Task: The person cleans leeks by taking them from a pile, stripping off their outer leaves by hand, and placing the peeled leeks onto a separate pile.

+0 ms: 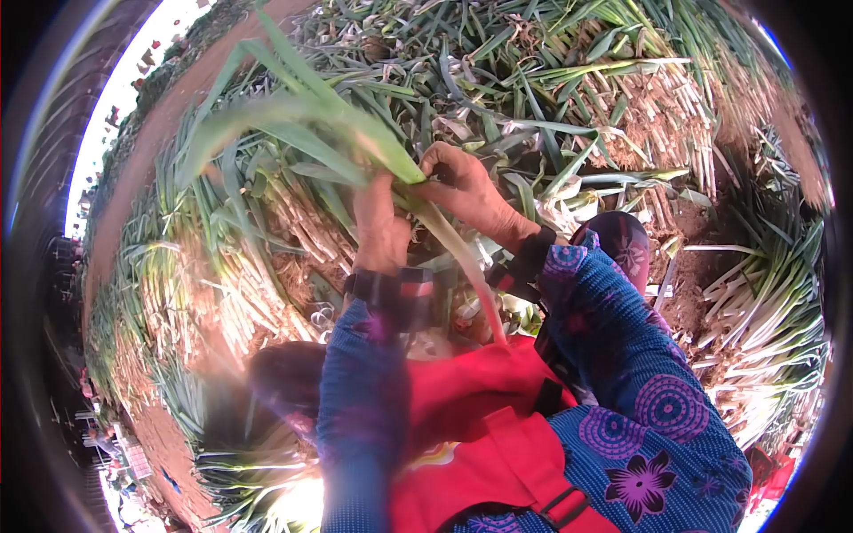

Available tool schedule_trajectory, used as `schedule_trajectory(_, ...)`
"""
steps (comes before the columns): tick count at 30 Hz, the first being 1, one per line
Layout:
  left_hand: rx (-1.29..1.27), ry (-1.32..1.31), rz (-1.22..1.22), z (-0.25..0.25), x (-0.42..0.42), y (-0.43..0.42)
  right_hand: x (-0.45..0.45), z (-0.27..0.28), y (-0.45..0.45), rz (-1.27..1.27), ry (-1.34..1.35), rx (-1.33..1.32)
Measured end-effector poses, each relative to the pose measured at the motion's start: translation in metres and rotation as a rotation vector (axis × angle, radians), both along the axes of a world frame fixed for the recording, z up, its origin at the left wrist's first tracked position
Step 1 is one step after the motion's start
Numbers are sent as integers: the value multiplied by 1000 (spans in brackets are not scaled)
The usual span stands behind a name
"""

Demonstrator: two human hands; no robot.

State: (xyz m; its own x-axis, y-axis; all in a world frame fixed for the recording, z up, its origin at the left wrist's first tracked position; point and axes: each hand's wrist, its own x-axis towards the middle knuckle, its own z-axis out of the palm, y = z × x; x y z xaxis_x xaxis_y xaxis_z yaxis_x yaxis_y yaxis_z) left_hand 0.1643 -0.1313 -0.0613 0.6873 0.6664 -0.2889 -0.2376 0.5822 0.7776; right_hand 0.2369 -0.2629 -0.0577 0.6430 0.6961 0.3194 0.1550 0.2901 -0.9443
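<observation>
A leek [458, 247] slants across the middle, its pale stalk running down to the red cloth [471, 391] on my lap and its green leaves fanning to the upper left. My left hand [382, 222] is closed around it where the leaves begin; some of its fingers are hidden behind the leaves. At the right side of the same spot, my right hand [471, 191] pinches at the base of a leaf with thumb and curled fingers. Dark bands circle both wrists. The leaf ends and my left sleeve are blurred.
Piles of leeks [240, 284] lie on the left, with more bundles [657, 107] at the upper right and another heap [764, 302] at the right. Loose leaves and peelings [462, 115] cover the ground ahead. Bare soil [689, 253] shows beside my right knee [622, 249].
</observation>
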Motion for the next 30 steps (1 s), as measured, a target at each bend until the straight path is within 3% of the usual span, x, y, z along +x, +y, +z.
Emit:
schedule_trajectory(4,39,-30,132,5,2,-9,-11,10,-8,32,-96,-106)
schedule_trajectory(9,79,15,88,-9,-1,-3,-20,20,-18,59,-212,-228)
schedule_trajectory(12,66,77,7,-24,-13,21,-39,14,-20,107,-403,28)
schedule_trajectory(13,105,49,-56,-37,-21,38,-44,17,-28,187,-262,-72)
schedule_trajectory(14,144,20,-117,-50,-28,55,-37,18,-28,150,-308,-18)
schedule_trajectory(15,53,-72,-74,-7,-43,27,-29,20,-29,108,-346,35)
schedule_trajectory(16,13,4,-43,-10,-46,37,-21,24,-31,161,113,46)
schedule_trajectory(18,-34,-6,-42,0,-53,42,12,38,-41,-9,301,111)
schedule_trajectory(19,-39,-35,-63,0,-55,44,28,31,-38,-97,542,303)
schedule_trajectory(22,-44,-92,-117,0,-56,44,75,-11,-37,-98,994,305)
schedule_trajectory(25,-11,-99,-187,8,-43,28,36,-6,-23,-11,927,-63)
schedule_trajectory(27,40,-100,-274,14,-35,14,18,4,-16,194,624,-165)
schedule_trajectory(29,82,-110,-387,21,-29,-7,20,-8,-10,237,362,-159)
schedule_trajectory(30,105,-96,-423,21,-25,-15,19,6,-10,267,415,-148)
